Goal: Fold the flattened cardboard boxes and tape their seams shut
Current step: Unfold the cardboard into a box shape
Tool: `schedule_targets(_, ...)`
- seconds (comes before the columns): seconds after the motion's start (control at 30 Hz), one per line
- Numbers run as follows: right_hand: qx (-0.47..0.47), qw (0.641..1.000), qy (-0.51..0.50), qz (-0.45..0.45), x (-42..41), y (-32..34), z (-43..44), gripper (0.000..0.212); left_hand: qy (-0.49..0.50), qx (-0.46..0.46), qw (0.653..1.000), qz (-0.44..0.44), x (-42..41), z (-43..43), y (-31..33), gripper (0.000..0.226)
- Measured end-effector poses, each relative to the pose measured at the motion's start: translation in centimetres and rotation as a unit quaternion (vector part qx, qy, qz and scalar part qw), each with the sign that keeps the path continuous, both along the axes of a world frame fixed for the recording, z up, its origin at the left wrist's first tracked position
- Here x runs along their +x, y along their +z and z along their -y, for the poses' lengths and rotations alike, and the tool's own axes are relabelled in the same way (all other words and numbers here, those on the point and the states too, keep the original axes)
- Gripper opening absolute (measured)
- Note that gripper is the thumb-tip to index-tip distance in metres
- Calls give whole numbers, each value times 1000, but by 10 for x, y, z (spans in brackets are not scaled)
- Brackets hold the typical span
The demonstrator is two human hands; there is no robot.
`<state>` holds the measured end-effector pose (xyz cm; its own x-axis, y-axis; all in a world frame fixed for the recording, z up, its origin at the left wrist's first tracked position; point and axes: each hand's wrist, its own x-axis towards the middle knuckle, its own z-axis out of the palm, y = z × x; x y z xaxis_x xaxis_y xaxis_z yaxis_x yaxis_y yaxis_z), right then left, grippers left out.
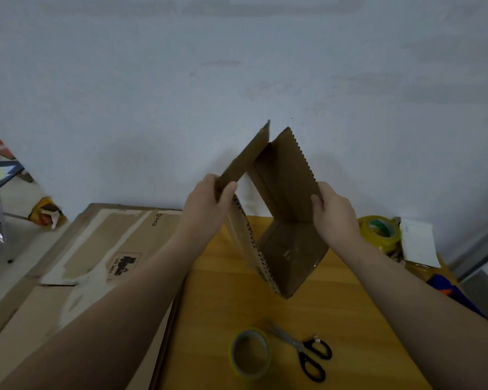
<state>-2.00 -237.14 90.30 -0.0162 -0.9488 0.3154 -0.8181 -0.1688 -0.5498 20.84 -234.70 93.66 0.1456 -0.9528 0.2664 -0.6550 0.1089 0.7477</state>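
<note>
The small cardboard box (276,209) hangs in the air above the yellow counter (350,319), half opened into a skewed tube, with no corner resting on anything. The left hand (209,204) has its grip clenched on the thin left panel, thumb over the edge; the right hand (333,212) pinches the right wall, thumb on the inner face. The likeliest trouble, as I judge it, is that the sleeve springs flat again or racks into a diamond, because both holds sit high on thin edges and the lower flaps dangle free. A hard squeeze could crease a panel off its score line. The tape roll (250,353) and scissors (307,353) lie near the counter's front edge, well apart from the box, so freeing a hand for tape risks the shape collapsing.
</note>
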Motion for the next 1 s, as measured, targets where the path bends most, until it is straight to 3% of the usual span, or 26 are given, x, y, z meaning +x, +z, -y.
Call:
schedule_targets(0.13, -15, 995, -52, -82, 11, 6, -7, 31, -88, 62, 990, -87, -20, -19, -10, 62)
schedule_targets(0.23, -34, 998, -38, -43, 15, 5, -11, 31, -105, 103, 988, -43, -29, -22, -24, 92)
schedule_targets(0.4, -33, 998, -35, 32, 11, -4, -16, 30, -60, 79, 995, 20, -26, -23, -29, 70)
schedule_targets(0.57, 11, 999, -47, -2, 6, -6, -21, 29, 13, 91, 991, 99, -9, -7, -19, 48)
schedule_targets(0.73, 86, 990, -54, -95, -17, -5, -20, 25, 32, 93, 995, 16, 9, 3, -17, 55)
schedule_targets(0.87, 126, 987, -78, -56, -14, -12, -15, 14, -23, 123, 990, -61, -13, -4, -28, 67)
schedule_targets(1.0, 147, 986, -82, -18, -14, -18, -8, 5, -48, 177, 983, -16, -35, -9, -38, 55)
